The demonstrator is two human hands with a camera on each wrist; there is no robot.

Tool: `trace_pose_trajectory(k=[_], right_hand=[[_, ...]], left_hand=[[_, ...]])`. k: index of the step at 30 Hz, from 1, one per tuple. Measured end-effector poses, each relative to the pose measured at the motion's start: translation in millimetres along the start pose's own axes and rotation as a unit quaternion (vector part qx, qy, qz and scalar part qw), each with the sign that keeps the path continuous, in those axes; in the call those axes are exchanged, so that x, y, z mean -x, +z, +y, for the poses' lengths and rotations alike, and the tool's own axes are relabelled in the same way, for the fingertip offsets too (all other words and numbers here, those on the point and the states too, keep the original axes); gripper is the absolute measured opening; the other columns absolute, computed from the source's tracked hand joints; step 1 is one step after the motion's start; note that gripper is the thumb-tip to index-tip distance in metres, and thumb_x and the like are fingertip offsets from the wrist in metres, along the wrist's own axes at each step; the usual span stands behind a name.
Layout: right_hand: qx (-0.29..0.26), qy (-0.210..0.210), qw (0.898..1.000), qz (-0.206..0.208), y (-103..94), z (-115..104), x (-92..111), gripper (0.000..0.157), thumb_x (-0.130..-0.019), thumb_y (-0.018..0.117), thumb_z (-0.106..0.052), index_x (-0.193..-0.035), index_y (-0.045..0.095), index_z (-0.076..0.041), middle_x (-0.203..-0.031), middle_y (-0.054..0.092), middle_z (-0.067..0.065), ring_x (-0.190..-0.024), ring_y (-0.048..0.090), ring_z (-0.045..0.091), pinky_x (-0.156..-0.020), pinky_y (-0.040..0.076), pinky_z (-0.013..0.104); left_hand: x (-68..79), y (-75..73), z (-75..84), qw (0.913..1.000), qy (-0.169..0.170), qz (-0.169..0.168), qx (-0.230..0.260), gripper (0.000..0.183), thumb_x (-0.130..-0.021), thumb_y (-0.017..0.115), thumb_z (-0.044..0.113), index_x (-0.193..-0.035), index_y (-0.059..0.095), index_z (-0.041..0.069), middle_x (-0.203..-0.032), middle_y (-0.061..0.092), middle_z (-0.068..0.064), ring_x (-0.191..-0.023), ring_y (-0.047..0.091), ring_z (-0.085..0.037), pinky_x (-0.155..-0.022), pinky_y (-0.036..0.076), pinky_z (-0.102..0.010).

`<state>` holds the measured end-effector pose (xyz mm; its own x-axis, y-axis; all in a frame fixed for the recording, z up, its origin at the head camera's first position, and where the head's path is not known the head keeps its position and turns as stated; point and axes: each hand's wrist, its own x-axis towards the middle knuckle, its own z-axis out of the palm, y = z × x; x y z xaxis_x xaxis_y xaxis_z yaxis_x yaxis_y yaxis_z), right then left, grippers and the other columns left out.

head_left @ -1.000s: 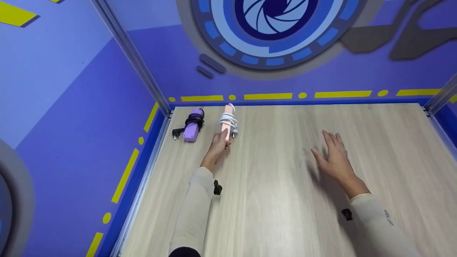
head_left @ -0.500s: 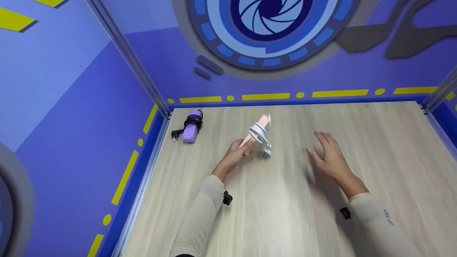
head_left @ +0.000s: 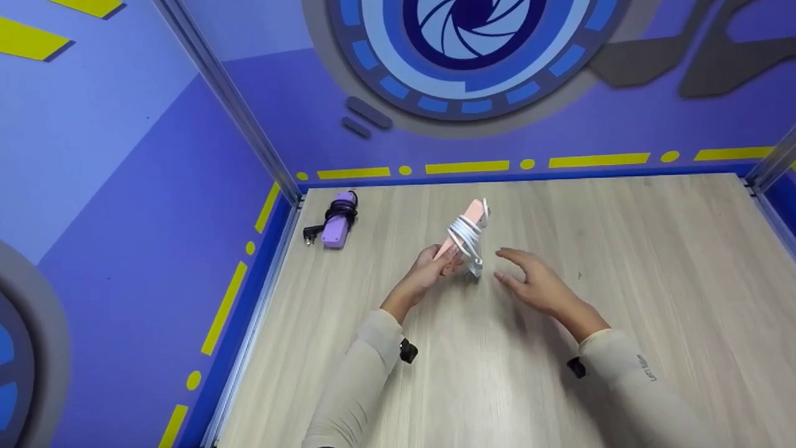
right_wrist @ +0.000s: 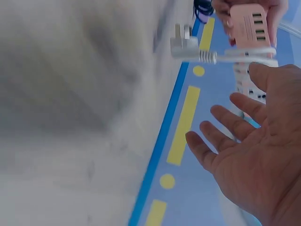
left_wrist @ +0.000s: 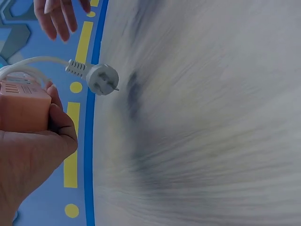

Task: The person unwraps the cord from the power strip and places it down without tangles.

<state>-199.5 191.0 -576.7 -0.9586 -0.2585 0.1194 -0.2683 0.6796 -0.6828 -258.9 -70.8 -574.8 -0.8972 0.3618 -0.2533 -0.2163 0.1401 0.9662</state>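
My left hand [head_left: 428, 270] grips the near end of a pink power strip [head_left: 476, 210], tilted and raised above the table. A white cord [head_left: 465, 231] is wound round the strip's middle. Its white plug [left_wrist: 102, 79] dangles free in the left wrist view. Several port slots show on the held end of the strip [right_wrist: 249, 26] in the right wrist view. To the right of the strip, my right hand [head_left: 540, 287] is held with fingers extended, near the cord and apart from it in the head view.
A purple power strip [head_left: 336, 231] wrapped in a black cord [head_left: 340, 210] lies at the table's back left, its black plug [head_left: 312, 233] sticking out leftward. Blue-purple panels with yellow marks bound the wooden table [head_left: 653, 249] at the back and left.
The left hand has lifted the pink power strip from the back of the table and carried it right and nearer, tilting it. My right hand has moved left towards it.
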Motion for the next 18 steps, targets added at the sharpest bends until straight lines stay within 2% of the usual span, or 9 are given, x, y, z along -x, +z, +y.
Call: trace_pose_trajectory(k=[5,8,13,16,18], right_hand=[[-0.014,0.002,1.000,-0.007,17.8,-3.6,-4.9,0.055,-0.106,0.066,-0.027,-0.153,0.054,-0.002,-0.161,0.051,0.026,-0.151,0.047,0.049,-0.123,0.036,0.066],[-0.041,0.008,0.999,-0.011,25.9,-3.4,-7.6,0.056,-0.106,0.068,-0.025,-0.154,0.053,-0.002,-0.160,0.053,0.025,-0.151,0.047,0.048,-0.124,0.035,0.066],[-0.080,0.025,0.997,-0.003,33.2,-0.9,-15.5,0.055,-0.104,0.069,-0.021,-0.154,0.053,-0.003,-0.158,0.055,0.024,-0.151,0.048,0.047,-0.124,0.035,0.065],[-0.089,0.030,0.996,0.008,35.8,2.5,-21.5,0.052,-0.102,0.072,-0.018,-0.150,0.057,-0.003,-0.155,0.058,0.024,-0.148,0.050,0.048,-0.124,0.036,0.065],[-0.095,0.030,0.995,0.017,37.2,6.0,-25.3,0.049,-0.101,0.073,-0.016,-0.146,0.061,-0.003,-0.152,0.061,0.024,-0.146,0.054,0.047,-0.122,0.038,0.065]], left_hand=[[-0.8,2.1,4.1,1.0000,0.004,-0.004,-0.008,0.051,-0.112,0.053,0.038,-0.144,0.053,-0.002,-0.131,0.072,-0.016,-0.118,0.071,-0.019,-0.106,0.056,-0.039],[-0.5,3.4,6.8,0.9998,0.009,-0.010,-0.011,0.050,-0.112,0.053,0.038,-0.143,0.053,-0.001,-0.131,0.071,-0.015,-0.118,0.071,-0.017,-0.104,0.055,-0.036],[0.9,8.1,9.5,0.9996,0.018,-0.021,-0.002,0.046,-0.112,0.053,0.036,-0.140,0.054,-0.001,-0.123,0.072,-0.011,-0.110,0.068,-0.013,-0.102,0.053,-0.037],[0.1,10.7,8.4,0.9995,0.020,-0.020,0.012,0.044,-0.112,0.053,0.034,-0.138,0.055,0.000,-0.119,0.072,-0.008,-0.107,0.068,-0.015,-0.099,0.052,-0.036],[-1.7,12.1,7.0,0.9993,0.023,-0.018,0.022,0.042,-0.112,0.053,0.033,-0.138,0.055,-0.001,-0.119,0.073,-0.010,-0.109,0.070,-0.017,-0.103,0.053,-0.040]])
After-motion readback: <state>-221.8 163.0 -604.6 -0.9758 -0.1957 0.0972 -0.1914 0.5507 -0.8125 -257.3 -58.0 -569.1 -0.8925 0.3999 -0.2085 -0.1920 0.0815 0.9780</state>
